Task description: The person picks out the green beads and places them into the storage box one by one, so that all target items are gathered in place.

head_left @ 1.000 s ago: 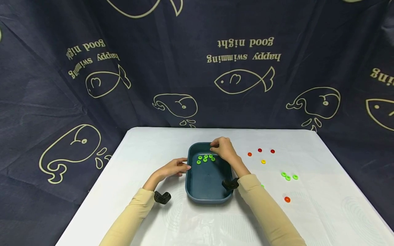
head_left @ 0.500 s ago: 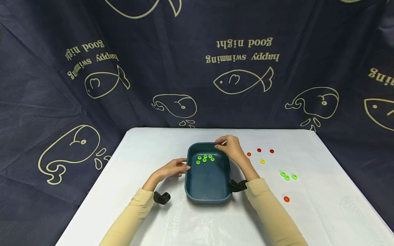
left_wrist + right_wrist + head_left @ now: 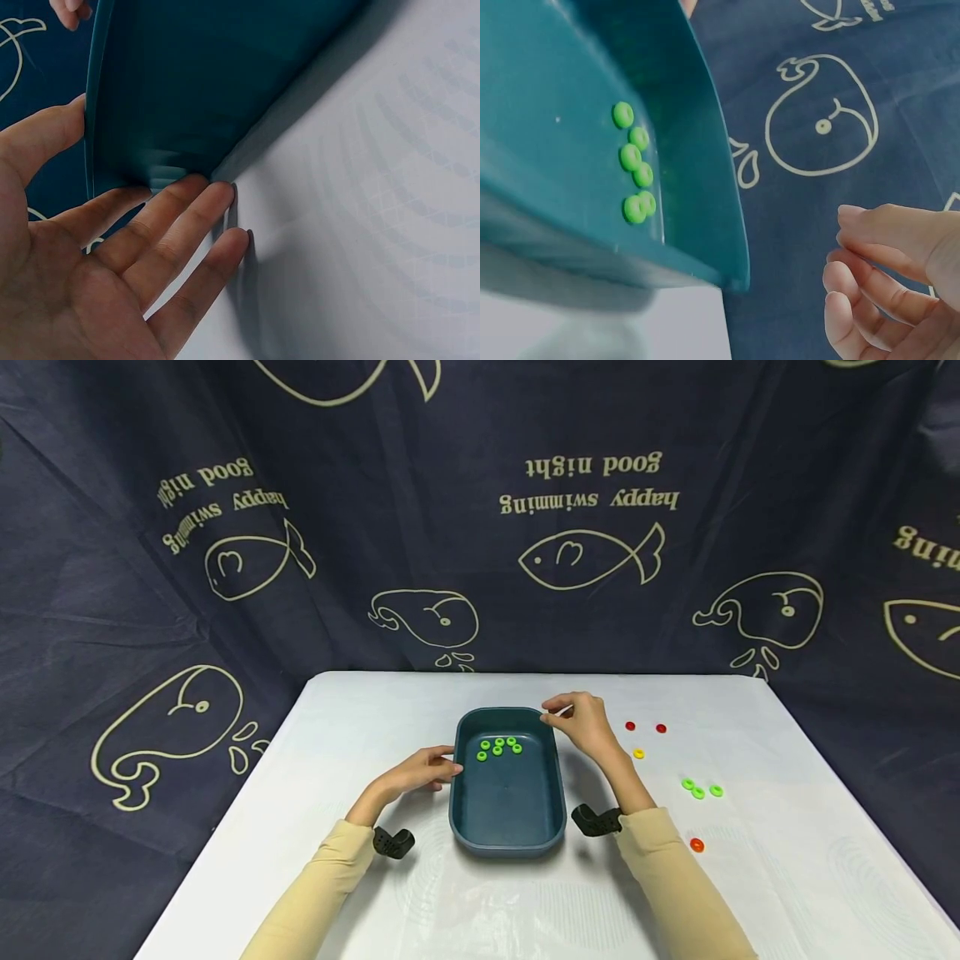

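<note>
A deep dark teal plastic box [image 3: 507,810] stands mid-table with several small bright green rings [image 3: 498,749] lying towards its far end. My left hand [image 3: 422,770] holds the box's left side, the thumb at the rim and the other fingers against the outer wall in the left wrist view. Just beyond the far right corner of the box hovers my right hand [image 3: 585,722]. Its fingers are loosely bent with the thumb close to the index finger, and the right wrist view shows nothing between them. That view also shows the green rings [image 3: 631,157] lying close together by the box wall.
On the white table [image 3: 795,877], right of the box, lie two red rings [image 3: 661,728], a yellow ring [image 3: 638,753], several green rings [image 3: 698,792] and an orange-red ring [image 3: 697,845]. A dark curtain with fish drawings [image 3: 450,543] hangs behind the table.
My right hand has moved rightward from over the box's far end to just outside its corner, now covering the orange ring there. The left hand and the green rings inside have stayed put.
</note>
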Demonstrator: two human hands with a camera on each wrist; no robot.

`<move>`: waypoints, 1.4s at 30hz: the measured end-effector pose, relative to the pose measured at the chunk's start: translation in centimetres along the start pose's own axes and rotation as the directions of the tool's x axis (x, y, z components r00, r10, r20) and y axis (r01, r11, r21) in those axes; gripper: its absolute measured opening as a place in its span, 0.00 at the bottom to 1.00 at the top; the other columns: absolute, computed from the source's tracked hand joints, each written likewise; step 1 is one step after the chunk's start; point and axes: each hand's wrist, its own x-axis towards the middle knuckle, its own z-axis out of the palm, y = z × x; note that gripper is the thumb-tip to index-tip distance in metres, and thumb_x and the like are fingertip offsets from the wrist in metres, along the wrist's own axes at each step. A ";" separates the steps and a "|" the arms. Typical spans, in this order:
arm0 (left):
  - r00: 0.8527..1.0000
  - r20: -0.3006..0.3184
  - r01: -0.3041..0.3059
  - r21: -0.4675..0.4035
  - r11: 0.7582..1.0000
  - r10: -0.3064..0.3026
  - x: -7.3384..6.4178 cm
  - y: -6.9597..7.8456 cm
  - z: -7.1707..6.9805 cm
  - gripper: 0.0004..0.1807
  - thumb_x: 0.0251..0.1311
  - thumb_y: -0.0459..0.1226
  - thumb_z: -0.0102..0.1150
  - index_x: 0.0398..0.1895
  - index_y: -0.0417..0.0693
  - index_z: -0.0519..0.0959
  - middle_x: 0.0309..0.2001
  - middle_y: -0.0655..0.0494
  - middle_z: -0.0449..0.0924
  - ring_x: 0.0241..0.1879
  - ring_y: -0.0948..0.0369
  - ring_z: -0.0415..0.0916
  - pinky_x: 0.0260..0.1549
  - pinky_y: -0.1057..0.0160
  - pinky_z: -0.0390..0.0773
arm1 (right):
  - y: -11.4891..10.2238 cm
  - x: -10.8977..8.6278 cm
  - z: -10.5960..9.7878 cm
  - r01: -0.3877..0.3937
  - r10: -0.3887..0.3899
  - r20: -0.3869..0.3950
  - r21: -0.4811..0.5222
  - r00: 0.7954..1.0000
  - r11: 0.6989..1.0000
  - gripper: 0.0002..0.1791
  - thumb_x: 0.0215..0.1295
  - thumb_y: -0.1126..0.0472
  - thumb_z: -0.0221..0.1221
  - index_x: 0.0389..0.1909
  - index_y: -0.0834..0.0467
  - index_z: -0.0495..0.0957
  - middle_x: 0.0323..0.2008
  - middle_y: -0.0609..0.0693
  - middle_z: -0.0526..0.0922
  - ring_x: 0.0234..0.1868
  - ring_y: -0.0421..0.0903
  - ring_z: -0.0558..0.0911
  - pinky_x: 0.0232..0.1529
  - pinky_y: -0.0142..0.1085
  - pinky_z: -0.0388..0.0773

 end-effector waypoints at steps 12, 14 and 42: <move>1.000 0.004 -0.002 0.007 1.000 0.002 0.1 0.1 -0.2 0.37 0.64 0.46 0.55 0.70 0.37 0.56 0.58 0.40 0.73 0.50 0.57 0.77 0.47 0.57 0.78 | 1.8 -1.7 -1.7 -0.005 0.004 -0.051 -0.009 0.999 1.000 0.11 0.53 0.63 0.67 0.38 0.63 0.85 0.36 0.58 0.87 0.33 0.54 0.84 0.28 0.35 0.77; 1.000 0.004 -0.002 0.008 1.000 0.002 0.2 0.1 -0.2 0.37 0.63 0.46 0.55 0.70 0.37 0.56 0.58 0.40 0.74 0.50 0.57 0.77 0.48 0.57 0.78 | 2.0 -2.0 -2.0 -0.002 0.001 -0.055 -0.018 0.999 1.000 0.11 0.54 0.63 0.67 0.38 0.63 0.85 0.36 0.58 0.87 0.33 0.54 0.84 0.28 0.35 0.77; 1.000 0.014 -0.010 0.014 1.000 0.010 0.1 -0.1 -0.2 0.38 0.63 0.47 0.55 0.70 0.36 0.56 0.57 0.40 0.74 0.50 0.58 0.77 0.44 0.60 0.78 | 6.2 -7.3 -3.1 -0.113 0.110 -0.081 -0.035 0.991 0.993 0.10 0.54 0.62 0.66 0.37 0.62 0.85 0.37 0.58 0.87 0.32 0.53 0.84 0.31 0.31 0.75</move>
